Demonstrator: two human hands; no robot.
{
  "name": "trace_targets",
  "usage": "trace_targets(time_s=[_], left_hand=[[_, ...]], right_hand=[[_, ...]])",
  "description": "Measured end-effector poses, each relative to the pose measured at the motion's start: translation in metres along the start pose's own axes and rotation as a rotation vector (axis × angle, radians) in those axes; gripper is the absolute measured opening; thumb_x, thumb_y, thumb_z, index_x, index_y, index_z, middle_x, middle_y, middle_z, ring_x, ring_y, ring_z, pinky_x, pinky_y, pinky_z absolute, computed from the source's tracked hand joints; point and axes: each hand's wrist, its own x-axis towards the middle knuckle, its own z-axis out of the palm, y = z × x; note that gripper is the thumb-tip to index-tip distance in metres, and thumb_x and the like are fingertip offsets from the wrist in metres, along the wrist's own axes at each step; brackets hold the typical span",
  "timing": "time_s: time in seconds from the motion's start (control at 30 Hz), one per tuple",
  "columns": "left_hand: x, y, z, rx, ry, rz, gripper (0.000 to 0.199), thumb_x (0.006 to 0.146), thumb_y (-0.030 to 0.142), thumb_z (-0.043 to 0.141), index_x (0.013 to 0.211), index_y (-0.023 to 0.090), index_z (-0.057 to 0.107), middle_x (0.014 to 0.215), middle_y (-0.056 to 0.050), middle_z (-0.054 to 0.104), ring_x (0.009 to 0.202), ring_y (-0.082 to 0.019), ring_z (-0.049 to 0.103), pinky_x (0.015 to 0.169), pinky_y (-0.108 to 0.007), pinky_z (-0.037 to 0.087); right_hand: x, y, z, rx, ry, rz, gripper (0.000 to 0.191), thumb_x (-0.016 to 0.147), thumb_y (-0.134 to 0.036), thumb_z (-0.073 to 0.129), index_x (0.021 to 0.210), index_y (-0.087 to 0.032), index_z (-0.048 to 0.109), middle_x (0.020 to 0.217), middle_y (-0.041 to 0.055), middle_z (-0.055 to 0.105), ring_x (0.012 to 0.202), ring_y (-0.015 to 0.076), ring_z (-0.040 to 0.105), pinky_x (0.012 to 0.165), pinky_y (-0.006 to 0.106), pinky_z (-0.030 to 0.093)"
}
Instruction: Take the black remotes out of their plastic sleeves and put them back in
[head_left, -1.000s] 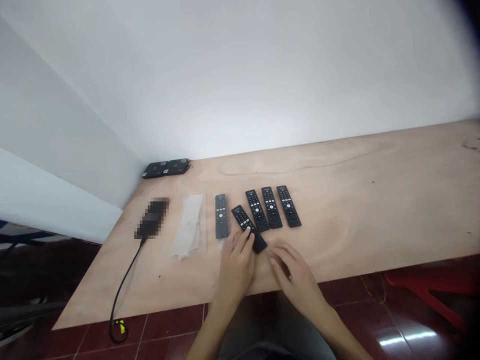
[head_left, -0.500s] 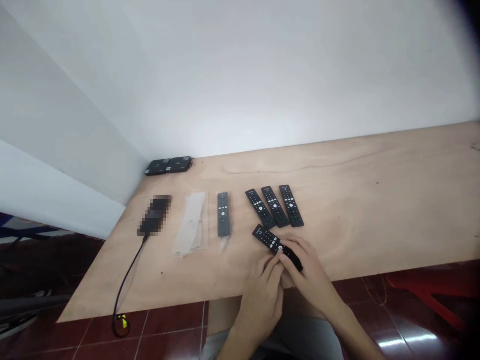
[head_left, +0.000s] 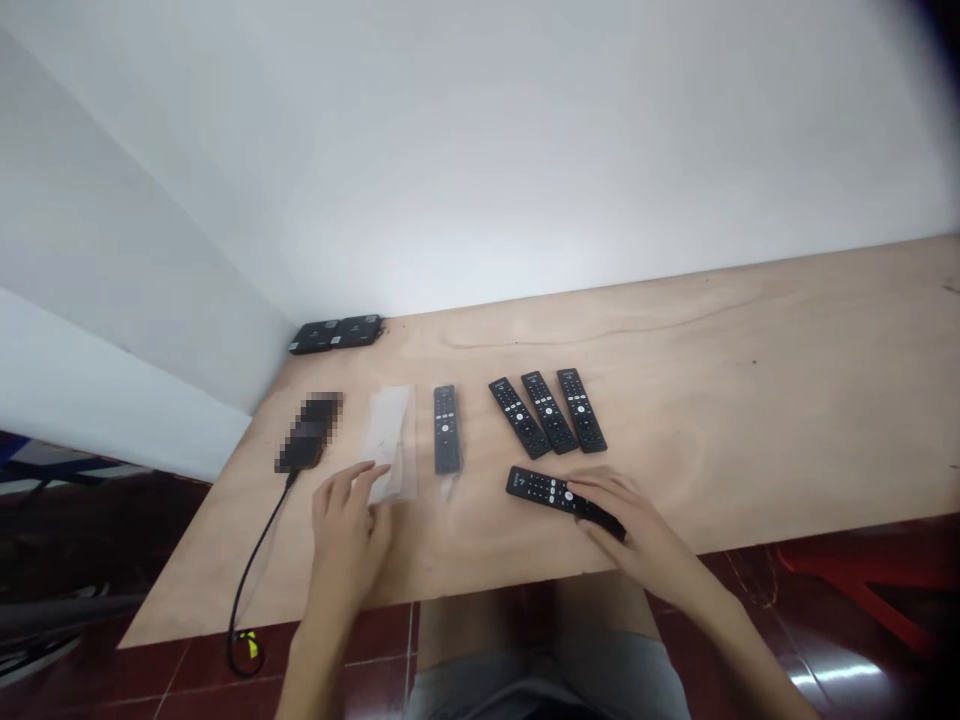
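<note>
My right hand (head_left: 619, 515) is wrapped round the lower end of a black remote control (head_left: 546, 489), which lies slanted near the table's front edge. Over on the left, my left hand (head_left: 351, 520) has its fingers apart, with the fingertips at the lower end of some flat clear plastic sleeves (head_left: 391, 430). Whether those fingertips touch the plastic I cannot tell. Between the hands lies a remote in a clear sleeve (head_left: 446, 430). Beyond my right hand are three bare black remotes, the rightmost remote (head_left: 581, 410) a little apart from the others.
Two flat black boxes (head_left: 336, 333) sit against the wall at the far left. A blurred-out dark device (head_left: 309, 432) with a black cable (head_left: 251, 580) lies at the left, the cable hanging over the edge of the wooden table (head_left: 720, 420). A red stool (head_left: 855, 570) stands at the right.
My left hand has left the remote in my right hand and moved left to the plastic sleeves. The held remote has turned to lie flatter and shifted slightly right.
</note>
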Motion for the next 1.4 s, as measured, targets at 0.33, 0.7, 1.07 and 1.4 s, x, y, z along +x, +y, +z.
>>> trace_targets(time_s=[0.33,0.7,1.07,1.4], left_hand=[[-0.007,-0.002,0.005,-0.019,0.027,-0.011,0.020,0.105,0.027,0.060,0.099,0.023,0.078,0.098,-0.009,0.082,0.098,-0.034,0.069,0.101,-0.054,0.052],[-0.027,0.129,0.026,-0.442,-0.249,-0.180,0.015,0.103,0.027,0.065,0.096,0.024,0.077,0.085,-0.003,0.073,0.075,-0.021,0.070,0.072,-0.033,0.056],[-0.016,0.174,0.049,-0.687,-0.254,-0.453,0.019,0.101,0.034,0.070,0.105,0.023,0.084,0.090,-0.005,0.084,0.077,-0.024,0.078,0.071,-0.036,0.062],[-0.019,0.176,0.054,-0.753,-0.208,-0.483,0.018,0.099,0.036,0.074,0.100,0.022,0.085,0.094,-0.006,0.085,0.082,-0.023,0.081,0.074,-0.033,0.066]], right_hand=[[0.003,-0.002,-0.008,0.061,0.014,-0.012,0.038,0.113,-0.034,0.063,0.150,-0.036,0.069,0.156,0.0078,0.070,0.146,0.0349,0.062,0.124,0.065,0.051],[0.000,0.016,-0.020,0.145,0.020,-0.002,0.036,0.112,-0.037,0.067,0.147,-0.035,0.073,0.155,0.0086,0.071,0.147,0.0351,0.062,0.127,0.067,0.050],[0.004,0.021,-0.044,0.312,-0.015,0.066,0.045,0.104,-0.046,0.080,0.148,-0.036,0.074,0.157,0.0072,0.071,0.150,0.0366,0.063,0.130,0.067,0.047],[-0.001,0.033,-0.045,0.415,-0.066,-0.073,0.034,0.099,-0.043,0.087,0.132,-0.038,0.083,0.138,0.0053,0.082,0.136,0.0319,0.073,0.119,0.062,0.058]])
